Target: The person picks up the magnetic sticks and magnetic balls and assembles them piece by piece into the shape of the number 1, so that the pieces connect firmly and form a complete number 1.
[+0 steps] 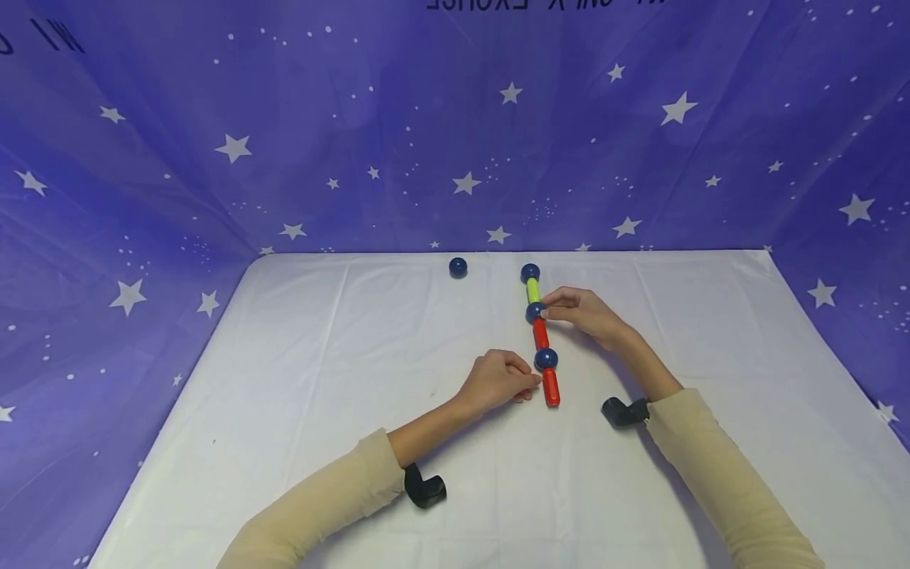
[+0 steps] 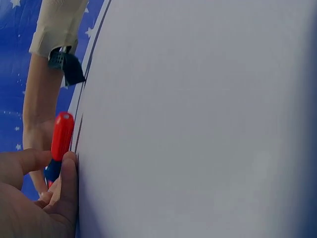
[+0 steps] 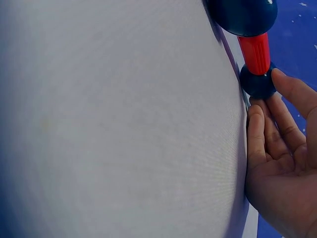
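Note:
A line of blue balls and short rods lies on the white table in the head view. From the far end come a blue ball, a yellow-green rod, the middle blue ball, a red rod, the near blue ball and the near red rod. My right hand pinches the middle ball between thumb and fingers. Beside the near red rod, my left hand has its fingers loosely bent, fingertips right at the rod's left side.
A loose blue ball sits near the table's back edge, left of the line. Black wrist cameras hang below both sleeves, the left camera and the right camera. A purple star-patterned cloth surrounds the white table.

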A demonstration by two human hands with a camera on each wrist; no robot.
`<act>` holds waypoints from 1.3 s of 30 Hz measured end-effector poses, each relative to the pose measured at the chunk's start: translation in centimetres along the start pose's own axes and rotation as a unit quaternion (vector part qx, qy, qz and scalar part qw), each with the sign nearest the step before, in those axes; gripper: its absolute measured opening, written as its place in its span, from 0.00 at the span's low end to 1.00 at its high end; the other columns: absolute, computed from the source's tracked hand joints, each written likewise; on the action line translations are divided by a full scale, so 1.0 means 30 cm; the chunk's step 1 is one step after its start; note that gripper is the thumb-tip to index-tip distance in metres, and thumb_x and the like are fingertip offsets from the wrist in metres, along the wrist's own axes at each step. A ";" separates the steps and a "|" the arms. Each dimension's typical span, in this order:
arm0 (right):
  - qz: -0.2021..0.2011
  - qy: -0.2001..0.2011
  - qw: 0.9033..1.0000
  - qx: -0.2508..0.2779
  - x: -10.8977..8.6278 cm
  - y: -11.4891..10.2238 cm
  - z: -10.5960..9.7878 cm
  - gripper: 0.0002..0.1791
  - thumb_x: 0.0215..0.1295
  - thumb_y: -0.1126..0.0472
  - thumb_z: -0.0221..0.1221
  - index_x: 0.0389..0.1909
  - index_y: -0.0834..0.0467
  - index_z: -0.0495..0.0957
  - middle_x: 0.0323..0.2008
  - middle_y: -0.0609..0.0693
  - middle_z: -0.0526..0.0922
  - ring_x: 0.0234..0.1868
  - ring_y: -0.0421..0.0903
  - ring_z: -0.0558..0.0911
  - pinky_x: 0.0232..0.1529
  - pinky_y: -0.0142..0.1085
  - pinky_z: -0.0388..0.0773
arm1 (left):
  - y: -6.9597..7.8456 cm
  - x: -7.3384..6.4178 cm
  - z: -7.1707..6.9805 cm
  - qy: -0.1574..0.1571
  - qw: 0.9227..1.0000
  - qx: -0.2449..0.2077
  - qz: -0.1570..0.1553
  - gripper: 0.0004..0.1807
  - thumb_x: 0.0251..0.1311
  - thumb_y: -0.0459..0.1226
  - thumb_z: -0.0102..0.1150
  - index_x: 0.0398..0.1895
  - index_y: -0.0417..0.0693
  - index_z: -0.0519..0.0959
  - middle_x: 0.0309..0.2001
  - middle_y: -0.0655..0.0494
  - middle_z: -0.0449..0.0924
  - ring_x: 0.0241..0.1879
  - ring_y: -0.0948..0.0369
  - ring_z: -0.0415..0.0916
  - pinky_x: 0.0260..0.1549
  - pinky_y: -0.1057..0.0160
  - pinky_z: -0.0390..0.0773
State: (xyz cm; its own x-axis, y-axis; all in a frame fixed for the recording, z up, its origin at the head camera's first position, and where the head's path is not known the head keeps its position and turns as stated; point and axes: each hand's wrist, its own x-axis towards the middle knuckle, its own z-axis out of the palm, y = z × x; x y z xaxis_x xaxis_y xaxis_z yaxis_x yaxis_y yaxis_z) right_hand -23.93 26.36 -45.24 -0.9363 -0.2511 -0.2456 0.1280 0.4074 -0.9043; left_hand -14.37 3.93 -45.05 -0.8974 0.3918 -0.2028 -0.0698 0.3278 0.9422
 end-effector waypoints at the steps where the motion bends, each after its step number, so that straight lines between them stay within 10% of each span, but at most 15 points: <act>1: -0.001 0.000 1.000 0.002 0.003 0.004 0.000 0.24 0.65 0.58 0.66 0.58 0.64 0.76 0.56 0.63 0.80 0.62 0.60 0.73 0.66 0.60 0.57 | -0.001 0.003 -0.008 0.004 1.000 0.004 0.002 0.06 0.59 0.34 0.69 0.33 0.39 0.82 0.23 0.54 0.84 0.23 0.61 0.82 0.25 0.67 0.81; 39: -0.011 -0.016 1.000 0.009 -0.068 -0.095 0.009 0.20 0.67 0.65 0.63 0.57 0.68 0.76 0.53 0.64 0.82 0.60 0.61 0.73 0.66 0.58 0.59 | -0.068 0.206 -0.329 0.134 0.981 0.110 0.088 0.17 0.60 0.32 0.65 0.52 0.35 0.79 0.42 0.47 0.84 0.42 0.55 0.82 0.44 0.61 0.79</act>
State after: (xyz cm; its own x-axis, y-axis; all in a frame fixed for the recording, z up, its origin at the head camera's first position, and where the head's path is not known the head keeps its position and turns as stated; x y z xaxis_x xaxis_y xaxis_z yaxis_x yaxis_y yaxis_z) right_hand -22.28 25.49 -42.25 -0.9282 -0.2873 -0.2366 0.1141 0.3853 -0.9157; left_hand -24.08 -2.79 -45.59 -0.9715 0.2288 0.0621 0.1650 0.4643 0.8702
